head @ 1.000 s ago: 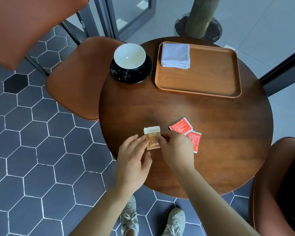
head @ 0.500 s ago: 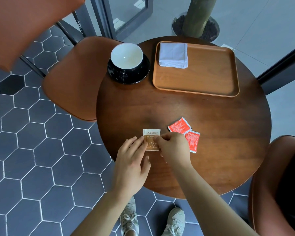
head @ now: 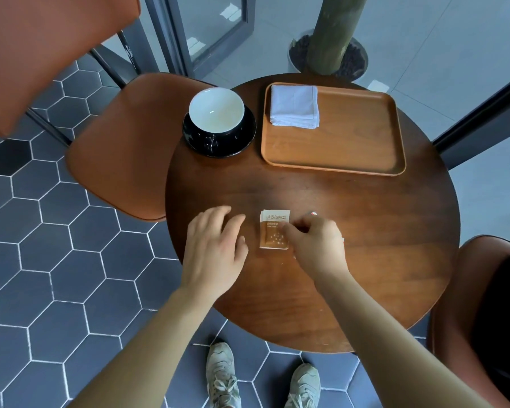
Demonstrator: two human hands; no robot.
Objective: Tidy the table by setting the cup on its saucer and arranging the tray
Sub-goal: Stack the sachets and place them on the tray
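Left hand [head: 215,248] now off flat brown paper sachet [head: 274,235]

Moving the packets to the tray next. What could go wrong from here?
The saucer with the cup sits at the rim of the table, beside a chair; a reaching arm might nudge it off. The right hand covers nearly all of a red packet, so lifting the brown packet could scatter it.

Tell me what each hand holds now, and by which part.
The left hand holds nothing, fingers relaxed beside the brown sachet. The right hand curls over a red packet, barely visible; whether it grips it cannot be told.
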